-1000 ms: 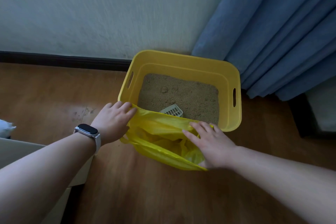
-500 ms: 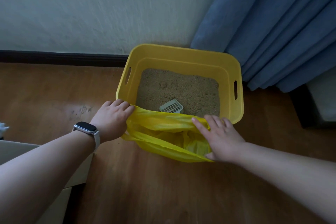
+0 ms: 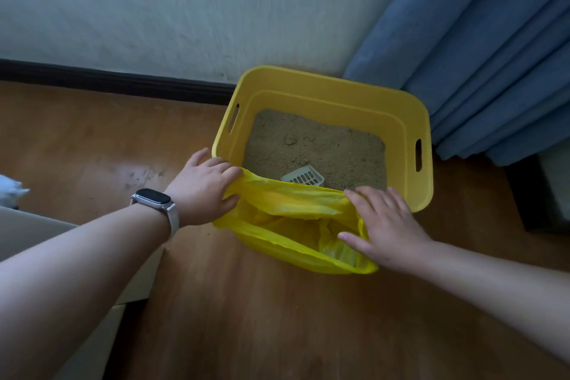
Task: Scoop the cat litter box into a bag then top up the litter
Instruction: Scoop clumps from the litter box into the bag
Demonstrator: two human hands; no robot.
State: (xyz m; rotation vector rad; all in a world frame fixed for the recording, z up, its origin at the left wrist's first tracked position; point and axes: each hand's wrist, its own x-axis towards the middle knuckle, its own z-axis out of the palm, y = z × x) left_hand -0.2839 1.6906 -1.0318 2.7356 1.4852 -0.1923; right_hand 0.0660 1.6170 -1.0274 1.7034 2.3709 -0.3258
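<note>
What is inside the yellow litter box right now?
Sandy litter with a few clumps, and a pale slotted scoop. The yellow bag in front hides the scoop's near end.

We saw a smooth matt plastic litter box (image 3: 327, 99), grainy sandy litter (image 3: 324, 148), a thin crinkled faintly glossy plastic bag (image 3: 296, 203), a glossy wood floor (image 3: 246, 318), a rough matt wall (image 3: 185, 9) and a cloth curtain (image 3: 493, 55).

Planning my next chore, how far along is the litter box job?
Done: the yellow bag sits open against the near rim of the litter box. In hand: the left hand grips its edge, the right hand presses the other side, spreading the mouth. Left: the scoop lies unused in the litter, so scooping and topping up remain.
</note>
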